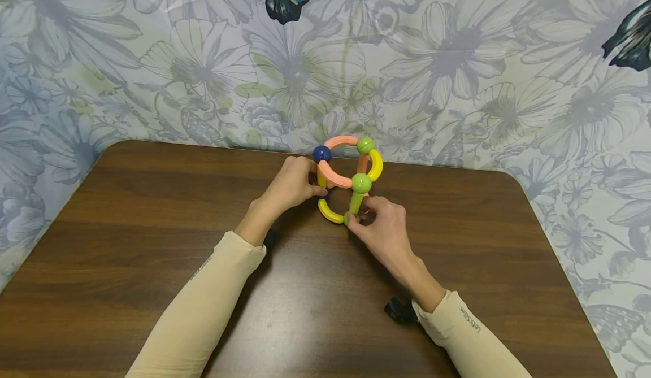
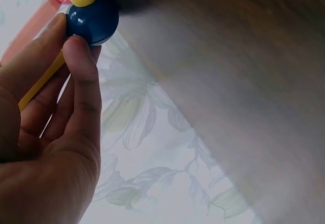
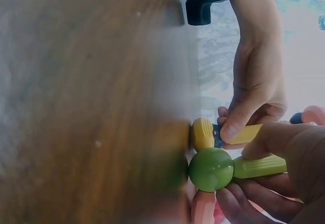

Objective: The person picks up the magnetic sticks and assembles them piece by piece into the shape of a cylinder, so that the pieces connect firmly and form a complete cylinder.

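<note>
A toy frame of balls and rods stands near the table's far edge. Its upper ring joins a blue ball [image 1: 321, 153] and green balls [image 1: 361, 183] with curved pink rods [image 1: 335, 176] and a curved yellow rod [image 1: 376, 166]. At the left side my left hand [image 1: 291, 185] pinches the lower blue ball [image 2: 94, 21] between thumb and fingers, beside an upright yellow rod. On the right, my right hand [image 1: 385, 228] grips the upright green rod [image 3: 261, 167], just above the lower green ball [image 3: 210, 169]. Fingers hide part of the frame's base.
The brown wooden table [image 1: 152, 265] has rounded far corners. Behind it hangs a flowered wall covering [image 1: 447, 84] with dark butterfly shapes. A black wrist device [image 1: 400, 310] sits at the right sleeve cuff.
</note>
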A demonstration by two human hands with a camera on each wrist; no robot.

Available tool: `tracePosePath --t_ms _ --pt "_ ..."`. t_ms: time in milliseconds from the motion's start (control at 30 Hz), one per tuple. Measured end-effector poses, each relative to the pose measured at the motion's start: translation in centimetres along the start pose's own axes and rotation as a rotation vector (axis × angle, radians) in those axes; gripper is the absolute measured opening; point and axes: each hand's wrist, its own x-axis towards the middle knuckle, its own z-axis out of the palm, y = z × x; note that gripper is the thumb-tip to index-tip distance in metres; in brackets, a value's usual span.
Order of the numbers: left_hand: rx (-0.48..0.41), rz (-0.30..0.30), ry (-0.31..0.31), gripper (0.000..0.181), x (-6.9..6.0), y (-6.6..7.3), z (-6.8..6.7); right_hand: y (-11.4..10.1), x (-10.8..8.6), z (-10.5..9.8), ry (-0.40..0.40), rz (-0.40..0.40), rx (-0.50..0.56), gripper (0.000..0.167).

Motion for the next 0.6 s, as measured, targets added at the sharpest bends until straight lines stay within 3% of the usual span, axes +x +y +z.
tracePosePath --t_ms 167,400,467,600 --pt "0.007 0.0 0.004 0.024 -0.1 0.0 0.0 0.0 0.3 -0.6 -0.062 0.014 0.004 0.013" --pt "0.018 -0.007 0.005 0.021 0.0 0.0 0.1 0.4 1.8 -3.9 -0.287 0.13 0.051 0.025" --pt "0.024 -0.009 0.004 0.021 0.0 0.0 0.1 0.8 2.4 -4.8 -0.287 0.156 0.051 0.026" --pt "0.042 -0.018 0.002 0.022 0.1 0.1 0.2 2.3 3.9 -5.3 -0.194 0.193 0.037 0.022"
